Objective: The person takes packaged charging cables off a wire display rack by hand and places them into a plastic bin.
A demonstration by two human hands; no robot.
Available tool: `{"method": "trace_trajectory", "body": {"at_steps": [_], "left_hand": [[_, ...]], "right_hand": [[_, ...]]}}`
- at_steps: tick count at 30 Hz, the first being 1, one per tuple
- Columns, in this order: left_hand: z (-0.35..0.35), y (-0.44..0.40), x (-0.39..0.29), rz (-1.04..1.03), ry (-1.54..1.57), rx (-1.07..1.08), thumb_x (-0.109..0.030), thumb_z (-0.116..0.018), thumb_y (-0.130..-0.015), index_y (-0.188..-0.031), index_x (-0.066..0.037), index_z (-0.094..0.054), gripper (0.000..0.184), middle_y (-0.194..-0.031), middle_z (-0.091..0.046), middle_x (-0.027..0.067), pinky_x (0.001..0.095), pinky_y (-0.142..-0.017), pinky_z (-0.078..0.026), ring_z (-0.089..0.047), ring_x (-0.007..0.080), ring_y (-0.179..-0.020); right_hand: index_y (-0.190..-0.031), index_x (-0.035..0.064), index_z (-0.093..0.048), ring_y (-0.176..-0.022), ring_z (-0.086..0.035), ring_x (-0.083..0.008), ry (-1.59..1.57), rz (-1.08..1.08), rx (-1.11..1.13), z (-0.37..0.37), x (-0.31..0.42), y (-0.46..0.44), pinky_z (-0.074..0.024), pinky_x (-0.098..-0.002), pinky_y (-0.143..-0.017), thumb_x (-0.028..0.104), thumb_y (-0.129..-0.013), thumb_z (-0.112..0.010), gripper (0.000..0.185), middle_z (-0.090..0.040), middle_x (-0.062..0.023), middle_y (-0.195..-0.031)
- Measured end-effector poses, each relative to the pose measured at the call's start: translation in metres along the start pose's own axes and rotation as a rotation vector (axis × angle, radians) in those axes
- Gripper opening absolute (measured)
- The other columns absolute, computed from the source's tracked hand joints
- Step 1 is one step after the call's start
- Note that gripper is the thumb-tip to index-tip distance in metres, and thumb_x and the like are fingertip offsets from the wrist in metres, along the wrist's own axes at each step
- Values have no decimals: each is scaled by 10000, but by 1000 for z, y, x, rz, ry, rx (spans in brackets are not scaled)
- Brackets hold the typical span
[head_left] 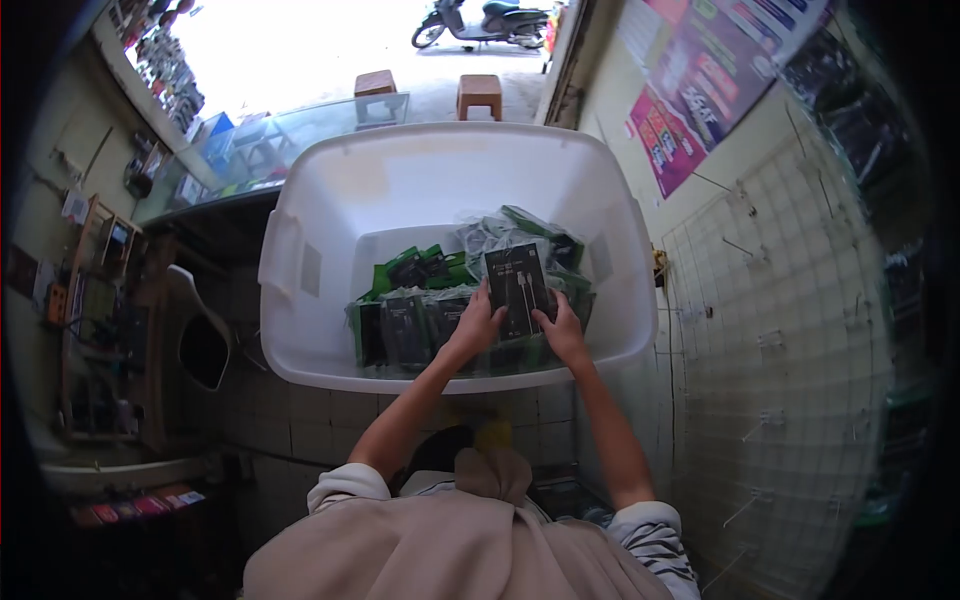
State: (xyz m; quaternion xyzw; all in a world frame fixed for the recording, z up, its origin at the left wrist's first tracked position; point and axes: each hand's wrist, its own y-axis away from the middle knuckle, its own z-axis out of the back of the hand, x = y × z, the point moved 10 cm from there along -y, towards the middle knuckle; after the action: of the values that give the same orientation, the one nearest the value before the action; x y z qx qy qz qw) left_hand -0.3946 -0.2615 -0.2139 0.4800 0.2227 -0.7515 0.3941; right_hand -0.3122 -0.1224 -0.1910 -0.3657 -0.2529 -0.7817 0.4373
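Observation:
A black cable box (514,285) with a white cable pictured on its front is held between my two hands, above the contents of a large white plastic tub (400,190). My left hand (478,322) grips its left edge, and my right hand (562,328) grips its lower right side. Beneath and around it lie several black and green packages (405,325), some wrapped in clear plastic. More green-edged packages (425,268) lie loosely behind them, next to a bunch of plastic-wrapped ones (548,235). The held box covers part of the pile.
A glass display counter (250,150) stands beyond the tub on the left. Two brown stools (480,97) and a parked scooter (482,25) are outside the doorway. Along the right wall runs a wire grid (780,350) with protruding hooks, below posters (690,90).

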Motion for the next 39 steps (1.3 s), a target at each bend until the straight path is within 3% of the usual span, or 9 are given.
{"method": "trace_trajectory", "body": {"at_steps": [1,4,12,17,20,24,27,35,39], "left_hand": [[-1,3,2,47,-52,83,-180,-558,-756,-1268,82,-109,729,-1175,-330,302,394,-869,-365,-404,409,-1055],[-13,6,9,49,-162,212,-202,-570,-746,-1270,76,-111,750,-1168,-330,312,390,-875,-364,-399,422,-1052],[-37,11,-6,4,-239,293,-251,-597,-732,-1274,43,-168,751,-1211,-298,281,403,-894,-346,-378,411,-1076],[-44,27,-135,-349,-202,-9,-165,-592,-735,-1171,-66,-394,489,-1197,-368,167,413,-931,-283,-301,335,-1141],[-95,62,-228,-585,69,140,-98,-575,-737,-1084,-73,-469,364,-1127,-446,128,401,-914,-305,-374,320,-1091],[-194,141,-313,-610,504,642,-28,-504,-787,-1021,-61,-514,236,-1005,-535,95,345,-824,-402,-502,241,-983],[-218,192,-361,-715,498,777,-16,-499,-783,-999,-55,-527,222,-988,-545,93,338,-821,-403,-514,239,-964],[-250,381,-544,-1163,890,1297,-18,-482,-791,-983,-18,-525,196,-995,-517,110,313,-814,-404,-488,230,-1001],[-288,426,-610,-1047,1064,1421,-84,-466,-835,-1103,-32,-433,274,-1132,-422,101,313,-897,-343,-411,183,-1080]], "right_hand": [[-1160,21,-381,-900,-521,-326,48,85,-63,-5,4,-3,-410,-362,-783,146,-687,-645,556,-513,-188,-974],[-1132,14,-397,-959,-460,-358,113,28,-17,-23,-14,-6,-381,-373,-829,109,-664,-643,537,-438,-211,-1032],[-1100,15,-468,-933,-458,-329,358,74,-109,9,-11,13,-389,-352,-830,70,-687,-615,442,-391,-197,-1051],[-1078,-6,-484,-852,-538,-220,-200,92,-166,121,36,95,-423,-303,-768,80,-788,-519,304,-489,-135,-983],[-1076,-12,-482,-822,-555,-151,-323,30,-372,187,17,186,-428,-267,-748,108,-824,-488,279,-534,-100,-962],[-1073,-1,-492,-878,-533,-127,-431,-75,-662,253,-16,311,-412,-261,-786,143,-854,-469,263,-554,-75,-953],[-1068,4,-495,-881,-535,-131,-454,-105,-843,285,-24,385,-410,-268,-787,161,-856,-470,265,-563,-65,-922],[-998,16,-515,-851,-529,-139,-48,138,-1660,432,85,624,-392,-274,-800,165,-854,-462,214,-556,-62,-914],[-1088,11,-465,-948,-503,-179,-60,325,-1760,498,85,668,-367,-304,-852,172,-840,-478,296,-519,-97,-1021]]}}
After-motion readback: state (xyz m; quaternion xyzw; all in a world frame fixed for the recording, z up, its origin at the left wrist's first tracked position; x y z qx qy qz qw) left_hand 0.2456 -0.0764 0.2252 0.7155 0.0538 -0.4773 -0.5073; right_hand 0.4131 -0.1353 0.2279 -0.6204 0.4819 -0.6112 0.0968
